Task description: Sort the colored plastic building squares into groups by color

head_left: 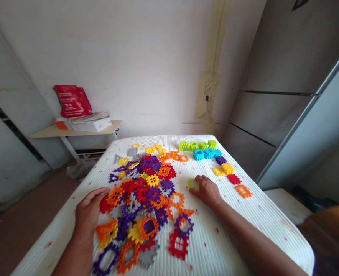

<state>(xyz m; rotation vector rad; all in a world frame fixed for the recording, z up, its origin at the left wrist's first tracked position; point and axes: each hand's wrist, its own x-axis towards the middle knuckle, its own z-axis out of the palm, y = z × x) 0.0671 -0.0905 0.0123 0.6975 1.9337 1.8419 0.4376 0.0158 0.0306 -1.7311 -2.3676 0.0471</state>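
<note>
Left hand (pixel 90 209): open, lying flat beside the big pile of toy pieces (pixel 140 191).
Right hand (pixel 205 190): touching a green piece (pixel 193 184), cannot tell if it grips.

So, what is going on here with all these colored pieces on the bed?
A person is handling plastic interlocking pieces on a white quilted mattress cover. The left hand rests at the edge of a large mixed heap of pieces. The right hand is at a lime-green piece, away from the heap. Farther along, a lime-green group, a cyan group and a few other pieces lie apart, sorted by color.
</note>
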